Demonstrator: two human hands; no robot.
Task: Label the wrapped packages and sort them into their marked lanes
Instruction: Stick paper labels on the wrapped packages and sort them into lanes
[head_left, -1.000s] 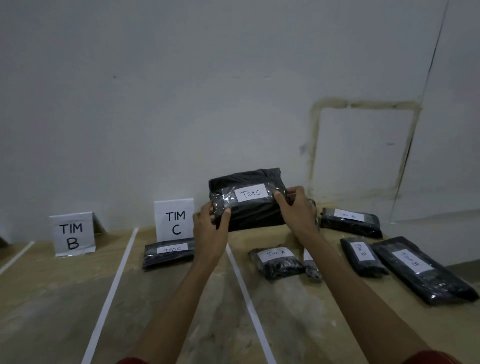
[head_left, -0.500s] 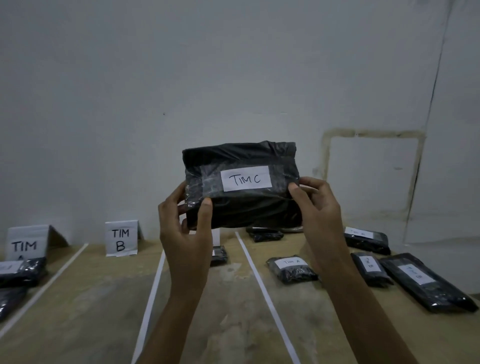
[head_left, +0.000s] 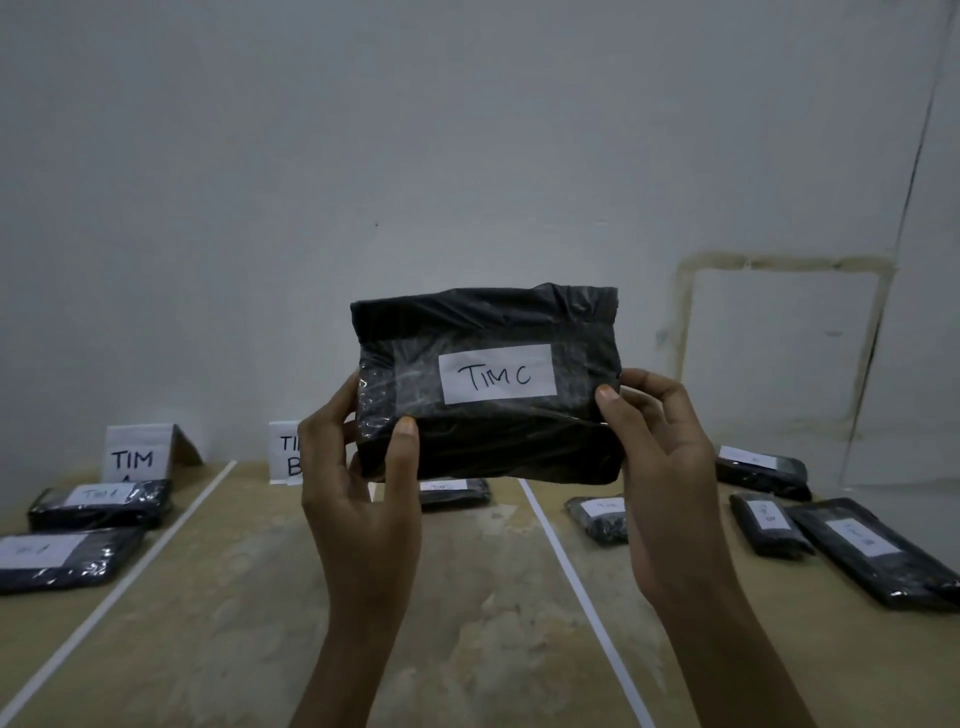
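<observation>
- Above the surface (head_left: 234, 597), mid-frame: wrapped package (head_left: 488, 441), black film, held clear of it in both grips.
- Left grip (head_left: 358, 488): curled round the package's left end, thumb on the front face.
- Right grip (head_left: 660, 478): curled round the right end, thumb tip on the front edge.
- Label (head_left: 497, 373): white, "TIM C", facing the camera.
- Just below, behind: 1 small package (head_left: 454, 491), lying flat.
- Left: "TIM" sign (head_left: 136, 454) with 2 packages before it, far left package (head_left: 101, 504) and near left package (head_left: 62, 558); "B" sign (head_left: 284, 452), part hidden by the left grip.
- Right, past the white tape line (head_left: 576, 587): 4 labelled packages, writing unreadable, among them a long package (head_left: 878, 553) at far right.
</observation>
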